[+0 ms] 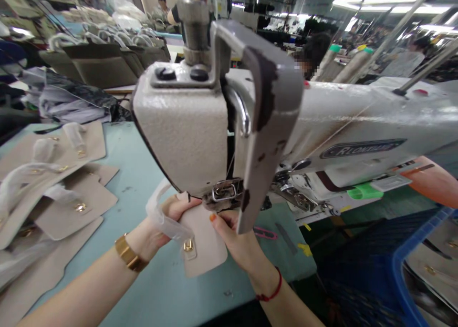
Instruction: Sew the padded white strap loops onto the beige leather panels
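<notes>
A beige bag panel lies under the head of a white sewing machine, its far edge hidden beneath the needle area. A plastic-wrapped handle joins it at a gold buckle. My left hand, with a gold bracelet at the wrist, grips the panel's left side, the handle looping over it. My right hand pinches the panel's right edge, thumb on top, some fingers hidden behind the machine's grey guard.
Several more beige panels with wrapped handles lie on the left of the pale blue table. Pink thread snips rest right of the machine. A blue basket holding panels stands at the lower right. Stacked brown bags are behind.
</notes>
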Demonstrator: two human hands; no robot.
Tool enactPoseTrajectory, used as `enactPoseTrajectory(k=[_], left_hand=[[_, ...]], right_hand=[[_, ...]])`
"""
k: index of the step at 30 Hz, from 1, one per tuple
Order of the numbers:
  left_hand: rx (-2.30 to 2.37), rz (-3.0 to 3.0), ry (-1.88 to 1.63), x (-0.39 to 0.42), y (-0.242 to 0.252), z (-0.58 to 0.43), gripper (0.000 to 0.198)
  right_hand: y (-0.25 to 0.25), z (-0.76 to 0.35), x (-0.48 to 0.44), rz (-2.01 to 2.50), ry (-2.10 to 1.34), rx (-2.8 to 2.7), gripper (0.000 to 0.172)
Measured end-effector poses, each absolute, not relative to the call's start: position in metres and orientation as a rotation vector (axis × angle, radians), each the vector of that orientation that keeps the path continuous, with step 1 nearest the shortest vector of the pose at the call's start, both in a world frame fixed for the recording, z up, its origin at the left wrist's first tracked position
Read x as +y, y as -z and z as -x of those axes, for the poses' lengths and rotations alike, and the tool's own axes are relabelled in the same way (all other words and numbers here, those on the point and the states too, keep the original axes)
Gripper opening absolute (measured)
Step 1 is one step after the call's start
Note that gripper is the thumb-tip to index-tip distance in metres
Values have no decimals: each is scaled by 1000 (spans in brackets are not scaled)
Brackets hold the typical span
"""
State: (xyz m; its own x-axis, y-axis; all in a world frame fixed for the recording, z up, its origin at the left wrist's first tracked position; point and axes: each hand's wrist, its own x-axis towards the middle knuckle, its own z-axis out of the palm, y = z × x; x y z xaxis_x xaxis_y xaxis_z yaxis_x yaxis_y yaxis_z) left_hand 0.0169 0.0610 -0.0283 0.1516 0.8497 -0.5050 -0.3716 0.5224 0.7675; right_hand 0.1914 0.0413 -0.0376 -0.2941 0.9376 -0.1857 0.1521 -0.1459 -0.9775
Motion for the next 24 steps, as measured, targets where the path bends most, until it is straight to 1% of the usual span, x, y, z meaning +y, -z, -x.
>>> enactPoseTrajectory(k=[3, 7, 12, 18, 24], left_hand=[[1082, -536, -969, 61, 26, -18, 38], [1111, -527, -1019, 60, 7, -24, 27], [1148, -517, -1014, 60, -1, -27, 26], [1111, -492, -1092, 52, 16, -29, 35], [1196, -215, -1274, 34, 34, -52, 43]], right_hand=[[38, -192, 42, 1234, -1541, -1458, 42], [40, -192, 41, 1245, -1543, -1454, 41], [39, -192, 39, 1277, -1510, -1468, 37], [27, -205, 44, 1265, -1463, -1626, 31], [12, -228, 63, 1220, -1442, -1869, 27]])
